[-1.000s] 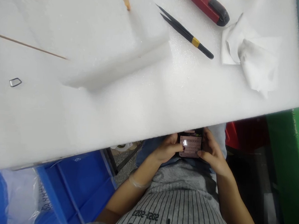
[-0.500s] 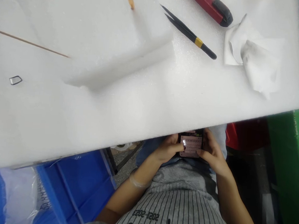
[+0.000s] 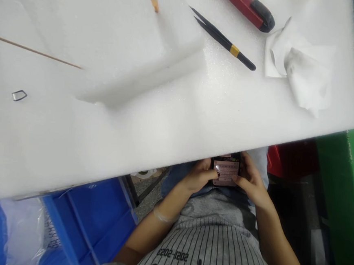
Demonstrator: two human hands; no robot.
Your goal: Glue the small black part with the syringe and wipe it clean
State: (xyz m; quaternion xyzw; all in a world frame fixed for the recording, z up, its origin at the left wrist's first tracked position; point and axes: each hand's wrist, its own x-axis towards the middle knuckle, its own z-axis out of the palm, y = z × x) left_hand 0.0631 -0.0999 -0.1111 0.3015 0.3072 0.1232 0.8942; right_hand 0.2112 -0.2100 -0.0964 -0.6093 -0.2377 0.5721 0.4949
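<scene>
Low in my lap, just under the front edge of the white foam sheet (image 3: 170,136), I hold a smartphone (image 3: 225,169) in both hands. An on-screen keyboard fills the lower part of its lit screen; the foam edge hides its top. My left hand (image 3: 202,176) grips the left side, thumb over the keys. On the other side my right hand (image 3: 249,180) is closed round the phone, its thumb also on the screen. The fingers behind the phone are hidden.
On the foam lie black tweezers (image 3: 222,39), a red-handled cutter (image 3: 246,8), crumpled white tissue (image 3: 307,73), a thin wooden stick (image 3: 36,51), a small dark-rimmed piece (image 3: 19,95) and an orange-tipped nozzle (image 3: 153,0). A blue bin (image 3: 96,220) stands below left; a green frame (image 3: 340,194) runs at right.
My right thumb has shifted very slightly to the left on the phone's screen. Both hands keep their hold, and the things on the foam lie as before.
</scene>
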